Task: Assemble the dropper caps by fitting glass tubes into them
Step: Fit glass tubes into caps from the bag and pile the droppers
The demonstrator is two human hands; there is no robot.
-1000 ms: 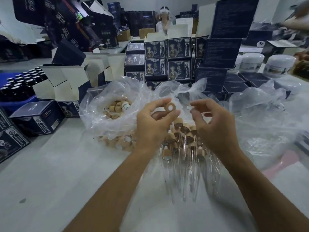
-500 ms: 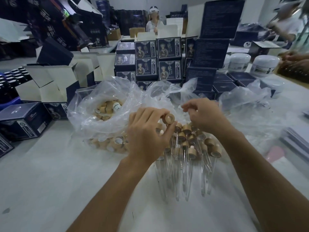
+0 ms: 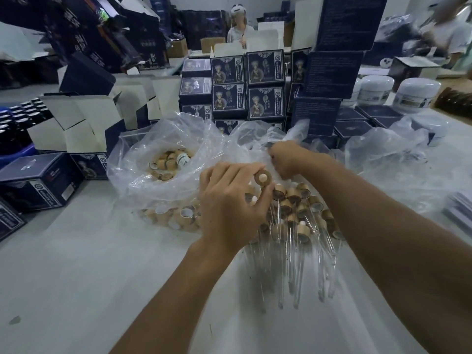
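Note:
My left hand (image 3: 229,205) pinches a round wooden dropper cap (image 3: 263,178) between thumb and fingers, its open end with the pale bulb facing me. Below it lies a pile of assembled droppers (image 3: 293,221), wooden caps on top and glass tubes pointing towards me. My right hand (image 3: 288,159) is further back, its fingers curled down into the crumpled clear plastic (image 3: 258,139) behind the pile. What those fingers hold is hidden. A clear bag of loose wooden caps (image 3: 168,162) sits to the left.
Stacked dark blue boxes (image 3: 245,85) stand behind the bags and open white-lined cartons (image 3: 84,123) at the left. White jars (image 3: 375,89) sit at the back right, more clear plastic (image 3: 398,159) on the right. A person stands far back. The grey table (image 3: 89,264) runs towards me.
My right hand has moved away from the cap and back into the plastic behind the pile. My left hand has lowered a little with the cap still in it.

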